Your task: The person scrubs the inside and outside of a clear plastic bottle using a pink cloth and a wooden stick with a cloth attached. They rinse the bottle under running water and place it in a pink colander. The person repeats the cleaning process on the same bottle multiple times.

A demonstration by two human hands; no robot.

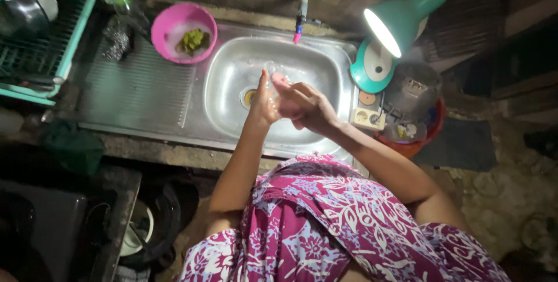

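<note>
My left hand (263,103) and my right hand (307,106) meet over the basin of a steel sink (232,73). The right hand's fingers curl against the left palm. A small clear glass (271,68) shows faintly at the fingertips, gripped between both hands, with most of it hidden by them. The drain (249,97) lies just left of my left hand. A tap with a pink tip (300,19) hangs over the basin's far edge.
A pink bowl (183,31) holding a green scrubber sits on the ribbed drainboard (139,87). A teal dish rack (43,32) stands far left. At the right are a lit teal lamp (395,23), a socket strip (369,118) and a grey pot (414,89).
</note>
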